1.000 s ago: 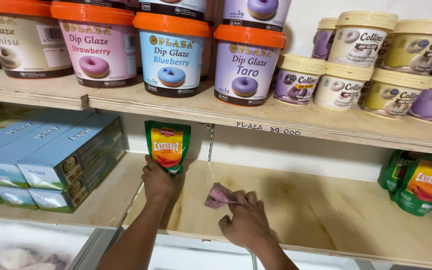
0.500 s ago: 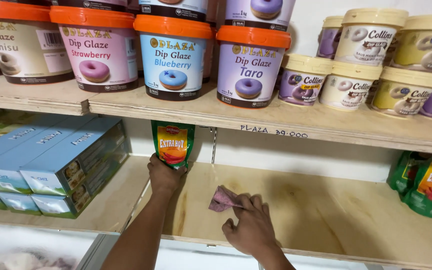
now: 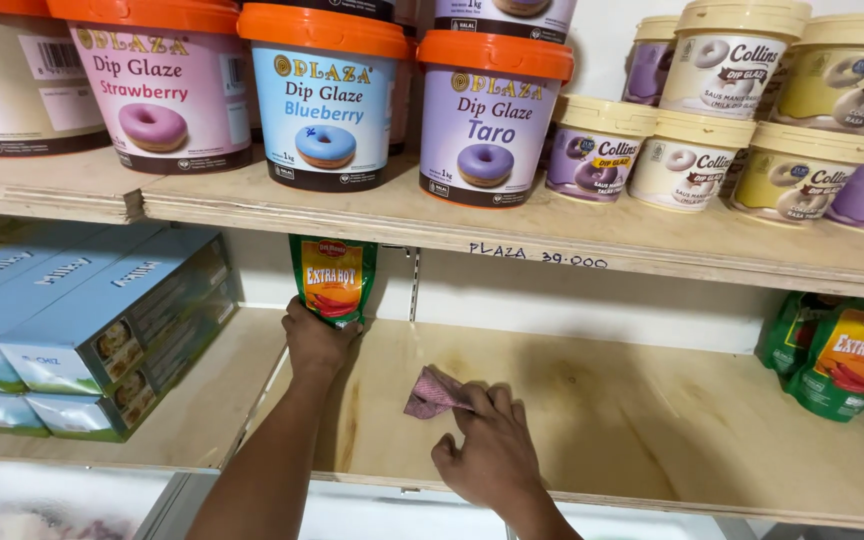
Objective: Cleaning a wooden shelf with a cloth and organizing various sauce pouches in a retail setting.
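While my left hand (image 3: pixel 314 340) has carried the green sauce pouch (image 3: pixel 333 278) further back against the shelf wall, fingers closed round its base, my right hand (image 3: pixel 490 455) keeps pinching the pink cloth (image 3: pixel 430 393) on the bare plywood shelf (image 3: pixel 652 420), so wiping can proceed.

You get bright, even light from above, soft shade under the upper shelf (image 3: pixel 552 235), sharp focus throughout, and slight bending of lines at the edges.
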